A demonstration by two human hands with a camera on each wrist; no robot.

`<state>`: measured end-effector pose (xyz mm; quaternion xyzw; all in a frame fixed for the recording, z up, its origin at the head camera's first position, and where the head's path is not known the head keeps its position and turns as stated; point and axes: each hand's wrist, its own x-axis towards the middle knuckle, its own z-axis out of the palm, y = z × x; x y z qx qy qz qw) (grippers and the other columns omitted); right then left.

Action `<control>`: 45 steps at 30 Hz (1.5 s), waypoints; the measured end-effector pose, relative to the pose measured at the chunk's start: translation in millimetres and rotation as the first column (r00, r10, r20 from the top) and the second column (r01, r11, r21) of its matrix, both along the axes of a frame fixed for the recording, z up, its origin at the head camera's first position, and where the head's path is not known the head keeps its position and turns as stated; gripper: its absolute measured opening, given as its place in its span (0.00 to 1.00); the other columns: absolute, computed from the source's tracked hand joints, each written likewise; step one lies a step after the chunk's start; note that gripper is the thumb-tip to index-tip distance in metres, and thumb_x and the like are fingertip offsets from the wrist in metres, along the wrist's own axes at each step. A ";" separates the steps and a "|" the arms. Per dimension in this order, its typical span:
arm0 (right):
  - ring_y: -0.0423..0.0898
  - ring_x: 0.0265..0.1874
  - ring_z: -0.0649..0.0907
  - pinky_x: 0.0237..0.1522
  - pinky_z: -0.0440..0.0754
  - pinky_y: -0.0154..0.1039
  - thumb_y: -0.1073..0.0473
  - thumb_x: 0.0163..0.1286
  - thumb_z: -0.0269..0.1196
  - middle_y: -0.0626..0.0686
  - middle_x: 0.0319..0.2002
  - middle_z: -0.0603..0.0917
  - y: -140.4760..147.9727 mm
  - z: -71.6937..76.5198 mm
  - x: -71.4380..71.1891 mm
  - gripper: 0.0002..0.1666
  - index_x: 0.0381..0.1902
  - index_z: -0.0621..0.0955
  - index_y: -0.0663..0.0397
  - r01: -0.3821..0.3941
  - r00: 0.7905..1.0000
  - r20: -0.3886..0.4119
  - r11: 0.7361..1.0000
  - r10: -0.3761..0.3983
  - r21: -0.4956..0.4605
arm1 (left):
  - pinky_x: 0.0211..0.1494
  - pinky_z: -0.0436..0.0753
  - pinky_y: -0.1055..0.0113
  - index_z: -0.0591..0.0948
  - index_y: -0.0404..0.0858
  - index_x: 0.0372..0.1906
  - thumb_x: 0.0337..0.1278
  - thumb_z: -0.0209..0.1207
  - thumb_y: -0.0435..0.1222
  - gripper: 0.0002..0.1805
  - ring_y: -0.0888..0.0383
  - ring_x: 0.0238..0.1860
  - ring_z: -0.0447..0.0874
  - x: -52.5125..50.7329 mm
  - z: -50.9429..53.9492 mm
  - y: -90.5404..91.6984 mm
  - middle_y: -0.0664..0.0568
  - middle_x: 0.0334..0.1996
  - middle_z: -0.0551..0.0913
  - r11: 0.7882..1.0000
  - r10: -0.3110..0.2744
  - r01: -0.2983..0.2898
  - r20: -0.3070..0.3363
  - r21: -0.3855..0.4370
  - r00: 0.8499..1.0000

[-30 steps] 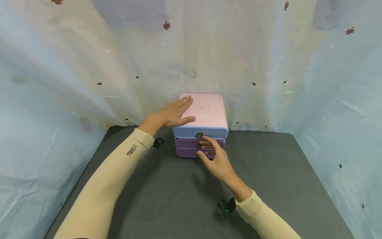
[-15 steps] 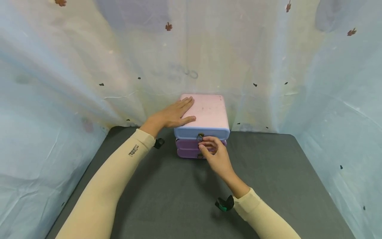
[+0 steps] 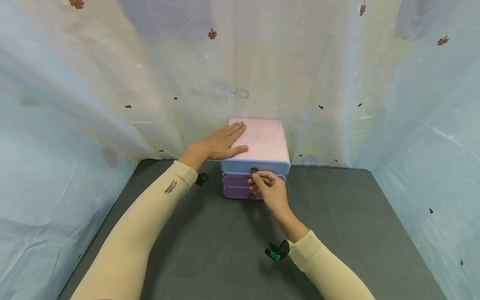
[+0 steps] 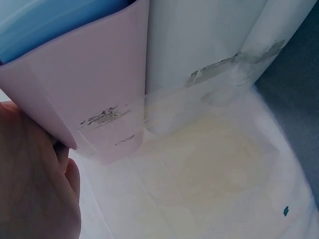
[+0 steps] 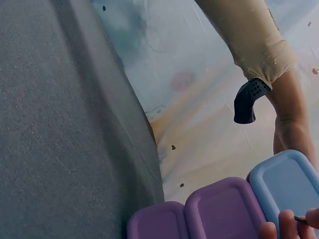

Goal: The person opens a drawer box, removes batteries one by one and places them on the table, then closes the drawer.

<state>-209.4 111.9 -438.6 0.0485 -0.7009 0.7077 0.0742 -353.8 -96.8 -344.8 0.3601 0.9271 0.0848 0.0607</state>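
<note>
Atop pink unit (image 3: pixel 264 139), L hand (image 3: pixel 220 143) rests w/ fingers straight, gripping nothing; R hand (image 3: pixel 273 192), fingers curled, pinches ring pull (image 3: pixel 254 169) of blue drawer (image 3: pixel 237 167), abv 2 purple drawers (image 3: pixel 236 181).

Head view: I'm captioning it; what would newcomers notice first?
The drawer box at the far edge of the table, its blue drawer above two purple drawers, stands out first. Then, the left hand rests on the pink top and the right hand pinches the blue drawer's handle.
</note>
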 end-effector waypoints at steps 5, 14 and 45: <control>0.48 0.32 0.90 0.38 0.92 0.50 0.59 0.81 0.66 0.64 0.42 0.92 0.6 -2.4 0.6 0.13 0.51 0.86 0.66 -0.004 1.000 -0.015 1.000 0.004 0.004 | 0.89 0.33 0.59 0.37 0.41 0.89 0.82 0.37 0.67 0.50 0.55 0.88 0.29 -0.1 1.0 1.1 0.49 0.89 0.33 1.000 0.001 -0.001 -0.003 -0.010 1.000; 0.46 0.32 0.91 0.38 0.92 0.44 0.59 0.82 0.65 0.66 0.43 0.92 1.8 -6.8 1.9 0.12 0.51 0.86 0.65 -0.012 0.999 -0.038 1.000 0.013 0.026 | 0.89 0.33 0.59 0.37 0.41 0.89 0.82 0.37 0.67 0.50 0.55 0.88 0.29 -0.2 2.3 -0.2 0.49 0.89 0.33 1.000 0.004 -0.004 -0.011 -0.024 1.000; 0.49 0.30 0.91 0.34 0.91 0.39 0.63 0.81 0.65 0.67 0.39 0.91 1.9 -13.5 36.5 0.10 0.48 0.84 0.69 -0.065 0.992 -0.109 0.998 0.065 -0.004 | 0.89 0.35 0.59 0.37 0.41 0.89 0.82 0.37 0.67 0.50 0.54 0.88 0.29 -0.3 -0.5 1.7 0.49 0.89 0.34 0.999 0.015 -0.016 -0.031 -0.030 0.999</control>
